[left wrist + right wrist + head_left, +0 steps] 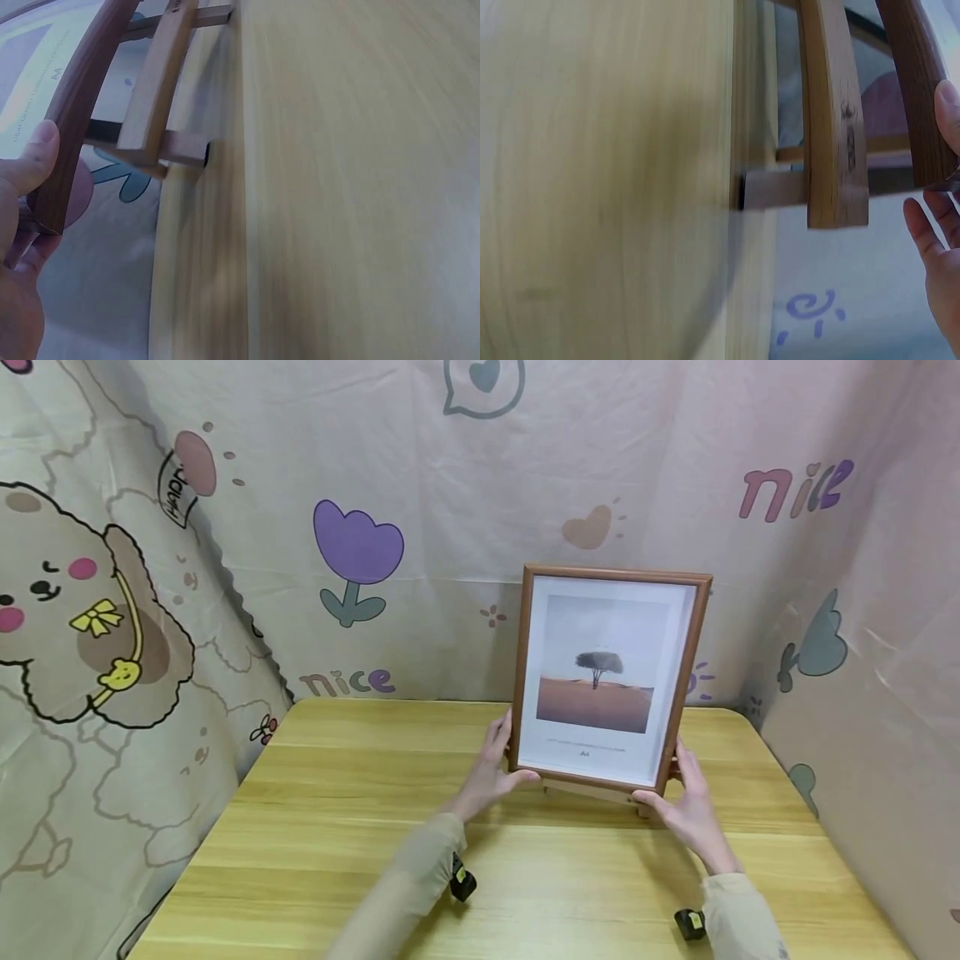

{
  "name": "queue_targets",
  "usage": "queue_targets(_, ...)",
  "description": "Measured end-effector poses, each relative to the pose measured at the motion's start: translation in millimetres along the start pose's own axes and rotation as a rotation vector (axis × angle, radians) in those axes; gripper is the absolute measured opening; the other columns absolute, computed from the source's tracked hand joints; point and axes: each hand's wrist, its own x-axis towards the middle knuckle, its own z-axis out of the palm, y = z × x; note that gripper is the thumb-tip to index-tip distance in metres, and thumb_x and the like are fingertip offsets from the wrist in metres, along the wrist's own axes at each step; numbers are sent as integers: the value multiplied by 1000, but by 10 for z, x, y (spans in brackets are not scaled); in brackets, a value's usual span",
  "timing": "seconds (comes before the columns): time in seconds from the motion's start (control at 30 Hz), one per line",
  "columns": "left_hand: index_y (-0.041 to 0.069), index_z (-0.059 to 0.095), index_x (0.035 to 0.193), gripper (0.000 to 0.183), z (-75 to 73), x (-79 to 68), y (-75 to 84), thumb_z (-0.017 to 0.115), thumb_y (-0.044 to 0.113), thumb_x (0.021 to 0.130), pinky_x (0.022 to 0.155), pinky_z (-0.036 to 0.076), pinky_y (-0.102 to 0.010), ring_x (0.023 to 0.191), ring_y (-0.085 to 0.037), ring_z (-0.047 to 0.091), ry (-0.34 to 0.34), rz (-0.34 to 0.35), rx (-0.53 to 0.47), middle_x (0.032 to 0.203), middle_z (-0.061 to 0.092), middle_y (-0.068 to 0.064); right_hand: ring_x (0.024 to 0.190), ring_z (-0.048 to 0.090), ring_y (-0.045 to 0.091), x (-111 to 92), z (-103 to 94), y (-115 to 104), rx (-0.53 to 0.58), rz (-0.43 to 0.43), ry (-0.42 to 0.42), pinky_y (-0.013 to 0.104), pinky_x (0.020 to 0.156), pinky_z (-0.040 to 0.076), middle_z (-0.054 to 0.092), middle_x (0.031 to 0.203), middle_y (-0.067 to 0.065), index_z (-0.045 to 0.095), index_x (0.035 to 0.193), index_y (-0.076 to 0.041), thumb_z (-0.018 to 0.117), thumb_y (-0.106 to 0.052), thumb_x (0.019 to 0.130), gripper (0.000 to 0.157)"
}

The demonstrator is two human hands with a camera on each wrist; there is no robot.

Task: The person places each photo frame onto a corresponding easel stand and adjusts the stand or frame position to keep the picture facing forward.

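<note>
A brown-framed picture of a lone tree (pixel 596 681) is held upright, tilted slightly, over the back right of the table. My left hand (pixel 489 774) grips its lower left corner, thumb on the front edge and fingers round the side. At the lower right corner my right hand (pixel 692 814) holds it the same way, thumb in front. Below and behind the picture frame stands a wooden easel (pixel 159 82), mostly hidden by it in the head view. In the right wrist view, the front bar of the easel (pixel 831 127) shows a gap from the frame's lower edge.
The wooden table (pixel 360 827) has light yellow grain. Its back edge meets a printed cloth backdrop (pixel 450 635), which also hangs along the left and right sides. Small black devices sit at both wrists.
</note>
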Motion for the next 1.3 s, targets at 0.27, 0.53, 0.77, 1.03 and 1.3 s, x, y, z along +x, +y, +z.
queue_targets(0.27,5,8,162,113,185,109,-18,84,21,80,122,32,-42,146,-28,39,-33,-4,-3,158,30,-13,99,44,-9,-48,-112,59,24,109,-29,-3,83,41,49,120,19,26,158,1,85,14,67,109)
queue_targets(0.53,7,8,162,114,294,167,-21,84,21,79,123,30,-40,147,-27,37,-51,-17,-24,160,29,-10,102,42,-9,-107,-162,196,-39,195,-58,5,73,48,45,130,11,23,160,-10,86,8,71,110)
queue_targets(0.77,9,7,163,115,371,180,-51,84,19,78,122,32,-42,146,-29,38,-52,-31,-22,160,30,-11,103,41,-10,-124,-179,262,-57,200,-65,8,72,50,45,131,13,24,160,-12,86,6,73,109)
queue_targets(1.03,14,6,163,117,424,171,-79,85,17,77,120,35,-44,144,-30,42,-29,-26,-18,158,33,-12,102,41,-9,-127,-152,307,-17,206,-73,7,74,50,43,133,15,24,159,-7,84,9,73,106)
queue_targets(1.3,10,8,163,116,455,170,-79,86,16,76,120,35,-45,143,-31,43,-31,-44,-16,158,34,-13,100,42,-3,-127,-144,249,-2,219,-78,7,73,51,42,134,18,23,157,2,81,16,72,103)
